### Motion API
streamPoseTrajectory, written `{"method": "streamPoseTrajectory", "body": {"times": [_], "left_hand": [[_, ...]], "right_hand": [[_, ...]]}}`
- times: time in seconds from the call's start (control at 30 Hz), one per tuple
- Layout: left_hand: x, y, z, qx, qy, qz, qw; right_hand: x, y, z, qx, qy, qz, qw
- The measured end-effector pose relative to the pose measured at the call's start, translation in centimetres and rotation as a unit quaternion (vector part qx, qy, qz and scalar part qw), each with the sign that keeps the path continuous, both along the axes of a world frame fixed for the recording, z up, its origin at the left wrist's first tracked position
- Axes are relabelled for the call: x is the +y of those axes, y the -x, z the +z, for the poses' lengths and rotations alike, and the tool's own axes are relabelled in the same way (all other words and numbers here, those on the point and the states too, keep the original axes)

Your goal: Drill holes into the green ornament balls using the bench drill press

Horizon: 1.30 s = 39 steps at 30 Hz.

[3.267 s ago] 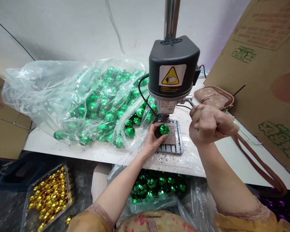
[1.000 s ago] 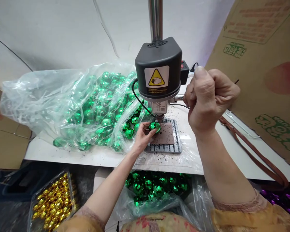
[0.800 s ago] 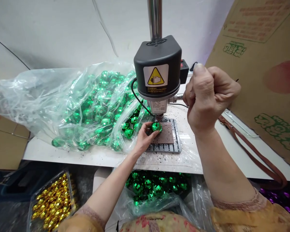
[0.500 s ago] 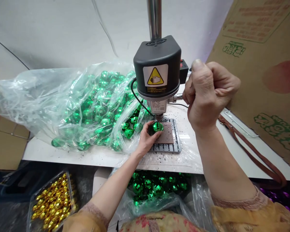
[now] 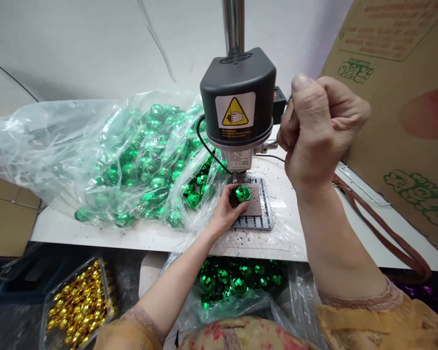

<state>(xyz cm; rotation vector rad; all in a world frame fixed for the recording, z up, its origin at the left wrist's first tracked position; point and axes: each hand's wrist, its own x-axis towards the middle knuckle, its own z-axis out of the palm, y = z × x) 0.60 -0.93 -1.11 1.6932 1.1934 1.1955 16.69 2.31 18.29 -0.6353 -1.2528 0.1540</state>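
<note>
Green faceted shiny ball (image 5: 242,193) sits on the brown square pad (image 5: 256,205) of the slotted metal drill table (image 5: 258,222), straight under the spindle of the black-capped bench drill (image 5: 237,78). I see my left hand (image 5: 224,214) reaching in from seven o'clock of the ball, with fingers and thumb curled round its sides and pinching it in place on the pad. My right hand (image 5: 319,131) is raised at three o'clock of the drill head, clenched in a tight fist with the thumb on top. A thin metal lever rod (image 5: 272,144) runs from the drill's side into that fist; the fingers hide the end of it.

At nine o'clock of the drill, a large clear plastic bag (image 5: 58,141) full of green balls lies on the white tabletop (image 5: 105,233), its mouth just beside my left hand. At six o'clock, below the table edge, a second clear bag (image 5: 237,291) holds more green balls. At eight o'clock, a clear tray (image 5: 76,304) of gold balls rests lower down. At three o'clock, a brown leather strap (image 5: 383,228) trails over the table beside a leaning cardboard sheet (image 5: 405,112).
</note>
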Motion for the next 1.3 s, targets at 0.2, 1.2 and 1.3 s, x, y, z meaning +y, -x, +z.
{"method": "streamPoseTrajectory", "body": {"times": [0.2,1.2,1.3], "left_hand": [[-0.3,0.0,0.0,-0.006,-0.003,-0.013,1.0],[-0.4,-0.1,-0.1,-0.004,-0.042,-0.017,0.999],[-0.4,0.0,-0.1,-0.006,-0.036,-0.024,0.999]], "right_hand": [[-0.5,0.1,0.0,-0.001,-0.001,0.007,1.0],[-2.1,1.3,-4.3,0.099,-0.142,-0.011,0.985],[-2.0,1.1,-4.8,0.084,-0.141,-0.023,0.986]]}}
